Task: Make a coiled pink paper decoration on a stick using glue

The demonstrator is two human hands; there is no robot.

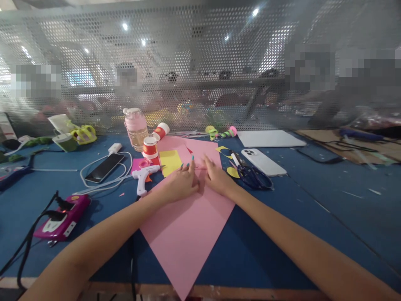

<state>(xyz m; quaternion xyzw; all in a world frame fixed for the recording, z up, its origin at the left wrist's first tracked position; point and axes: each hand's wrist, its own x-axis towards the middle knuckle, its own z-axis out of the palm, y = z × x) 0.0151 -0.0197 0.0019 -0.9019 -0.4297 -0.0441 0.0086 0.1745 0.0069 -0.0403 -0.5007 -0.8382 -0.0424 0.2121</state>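
Note:
A large pink paper sheet (188, 238) lies turned cornerwise on the blue table, one corner reaching over the front edge. My left hand (183, 182) rests on it with fingers stretched out. Close on its right, my right hand (217, 177) also presses on the sheet, fingers extended. A thin red line or strip (200, 168) shows between the fingertips; what it is I cannot make out. Beside my left hand are a yellow paper square (170, 161) and a white glue gun (144, 177). Dark-handled scissors (255, 177) and a yellow paper circle (233, 172) lie right of my right hand.
Red-and-white paper cups (150, 147) and a pink bottle (135, 129) stand behind the glue gun. Leftward are a corded black phone (105, 168) and a magenta power strip (64, 217). A white phone (263, 162) lies right. A perforated metal screen (200, 96) closes the back.

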